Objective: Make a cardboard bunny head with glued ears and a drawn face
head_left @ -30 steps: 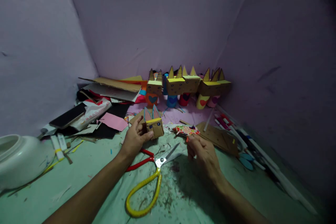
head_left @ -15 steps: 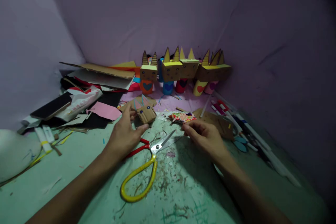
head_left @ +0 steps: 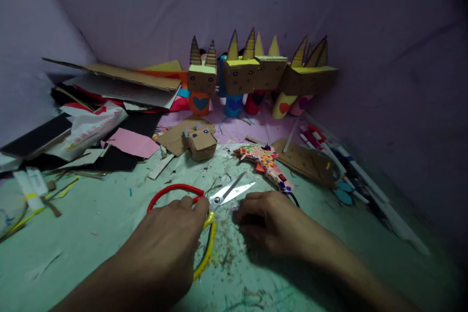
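My left hand (head_left: 164, 246) lies over the scissors (head_left: 223, 194), fingers bent down together on the yellow handle, fingertips at the pivot. The red handle loops out to its left. My right hand (head_left: 270, 222) rests knuckles-up on the green surface just right of the blades, fingers curled under; what they pinch is hidden. A small cardboard animal head (head_left: 201, 142) with blue ears lies free behind the scissors. A colourful patterned paper piece (head_left: 266, 160) lies beyond my right hand.
A row of cardboard-headed figures (head_left: 252, 75) on coloured tubes stands against the purple back wall. Stacked cardboard and paper (head_left: 120, 83) and a phone (head_left: 34, 137) fill the left. Flat cardboard (head_left: 305, 161) and markers (head_left: 329, 148) lie at the right. Scraps litter the surface.
My left hand has let go of the cardboard head and dropped back onto the scissors. My right hand has pulled nearer and lower, away from the patterned paper. The view has tilted down.
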A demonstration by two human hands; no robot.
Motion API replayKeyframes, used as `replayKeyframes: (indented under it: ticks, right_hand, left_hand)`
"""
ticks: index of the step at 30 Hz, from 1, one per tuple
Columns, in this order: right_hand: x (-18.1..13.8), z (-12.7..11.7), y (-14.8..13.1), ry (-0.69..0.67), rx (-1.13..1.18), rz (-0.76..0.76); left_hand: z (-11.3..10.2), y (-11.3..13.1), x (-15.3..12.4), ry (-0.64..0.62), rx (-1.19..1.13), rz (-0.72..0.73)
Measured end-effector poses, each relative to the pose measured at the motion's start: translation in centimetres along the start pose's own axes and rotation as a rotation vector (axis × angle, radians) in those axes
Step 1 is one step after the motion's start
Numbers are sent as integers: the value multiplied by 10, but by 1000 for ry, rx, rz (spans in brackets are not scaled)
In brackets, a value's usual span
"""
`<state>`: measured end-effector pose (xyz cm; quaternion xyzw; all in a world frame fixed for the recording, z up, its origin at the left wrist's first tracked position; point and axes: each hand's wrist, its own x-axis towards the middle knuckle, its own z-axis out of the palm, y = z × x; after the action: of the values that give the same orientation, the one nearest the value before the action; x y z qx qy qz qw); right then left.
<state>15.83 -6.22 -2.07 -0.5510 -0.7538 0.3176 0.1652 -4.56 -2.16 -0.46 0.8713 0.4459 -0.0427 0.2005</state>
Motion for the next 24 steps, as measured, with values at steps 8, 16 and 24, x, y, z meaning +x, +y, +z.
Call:
replayKeyframes:
  ticks: [8,16,24]
  right_hand:
    - [2,-4,-9,-67,-33,111]
    - [4,-1,-7,62,270,192]
    - [10,-16,2,356,1057,347]
  left_hand:
    - [-12,21,3,-252,182,-44]
    - [-9,21,4,-132,230,-84]
    - [-19,15,0,32,-25,-113]
